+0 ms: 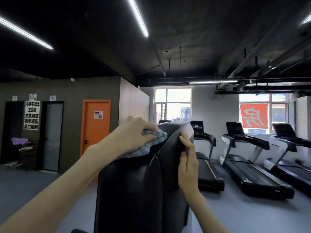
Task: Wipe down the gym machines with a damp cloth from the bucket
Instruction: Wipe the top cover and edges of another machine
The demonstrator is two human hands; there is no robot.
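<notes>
Blue cloth (pixel 149 147) bunched under the left hand (pixel 133 132) on top of the black machine housing (pixel 143 190).
The left hand's fingers curl over the cloth and grip it against the housing's upper left slope, forearm stretched forward and up to it. The right hand (pixel 187 165) lies flat on the housing's right side, fingers straight and pressed together, pointing up. Treadmills (pixel 252 174) stand to the right of the housing.
</notes>
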